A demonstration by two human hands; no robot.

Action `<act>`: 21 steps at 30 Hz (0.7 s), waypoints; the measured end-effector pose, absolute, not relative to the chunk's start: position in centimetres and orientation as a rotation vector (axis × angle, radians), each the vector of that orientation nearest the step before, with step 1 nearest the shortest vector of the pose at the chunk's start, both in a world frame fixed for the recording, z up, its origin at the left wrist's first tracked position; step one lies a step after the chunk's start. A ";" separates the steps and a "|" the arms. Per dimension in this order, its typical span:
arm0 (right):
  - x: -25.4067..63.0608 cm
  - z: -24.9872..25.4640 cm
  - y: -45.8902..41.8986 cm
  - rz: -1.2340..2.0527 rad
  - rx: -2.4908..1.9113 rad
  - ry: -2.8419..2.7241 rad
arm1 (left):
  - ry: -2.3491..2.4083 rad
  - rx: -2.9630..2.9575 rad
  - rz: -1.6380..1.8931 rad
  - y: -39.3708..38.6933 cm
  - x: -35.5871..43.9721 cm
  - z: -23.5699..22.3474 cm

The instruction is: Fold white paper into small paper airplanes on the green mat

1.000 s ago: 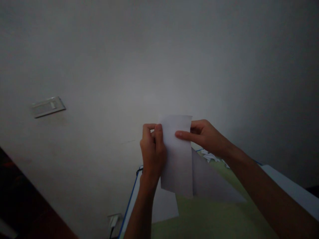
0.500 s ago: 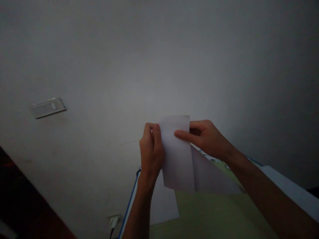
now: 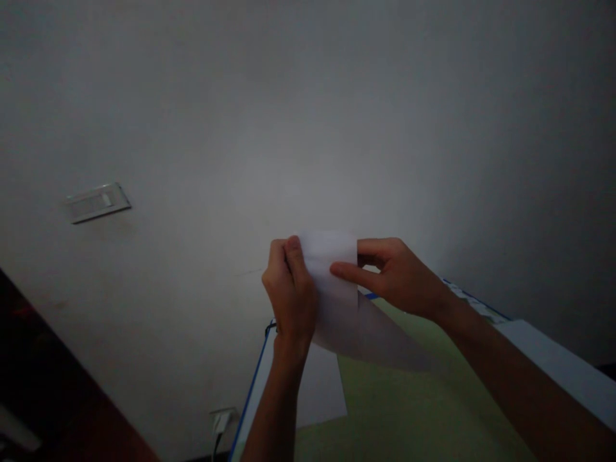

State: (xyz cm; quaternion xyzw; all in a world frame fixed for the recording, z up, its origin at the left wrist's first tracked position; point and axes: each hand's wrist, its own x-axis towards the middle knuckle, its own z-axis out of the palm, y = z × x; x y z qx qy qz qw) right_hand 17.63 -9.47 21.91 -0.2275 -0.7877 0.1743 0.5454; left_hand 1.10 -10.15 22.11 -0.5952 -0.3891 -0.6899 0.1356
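A sheet of white paper (image 3: 332, 305) is held up between my two hands, above the table. My left hand (image 3: 291, 282) is closed on its left edge, with the thumb on top. On the other side, my right hand (image 3: 385, 269) pinches the paper, its thumb lying on the near face and the fingers behind the right edge, partly hidden. The paper is bent, and a lower flap trails to the right beneath my right wrist.
Below is a greenish table (image 3: 385, 410) with a blue edge. Another white sheet (image 3: 322, 391) lies at its left, and a white sheet (image 3: 553, 359) at its right. On the wall are a switch plate (image 3: 99, 203) and a plug in a socket (image 3: 222, 421).
The held paper has curled more and its lower part has swung up a little. Both hands have shifted slightly left and still hold it.
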 end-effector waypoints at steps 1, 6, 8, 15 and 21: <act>17.6 21.9 -9.5 0.425 -0.528 -1.850 | -1.117 -1.737 -2.013 -10.2 1.1 22.1; 17.6 21.6 -9.3 0.475 -0.472 -1.802 | -1.126 -1.816 -2.066 -10.0 1.1 21.9; 17.6 21.5 -9.2 0.498 -0.464 -1.803 | -1.139 -1.842 -2.092 -10.0 1.1 21.8; 17.5 21.8 -9.2 0.710 -0.419 -1.750 | -1.149 -2.033 -2.097 -10.7 1.4 22.2; 18.3 21.8 -8.7 0.564 -0.484 -1.788 | -1.036 -2.193 -2.147 -10.4 1.7 22.5</act>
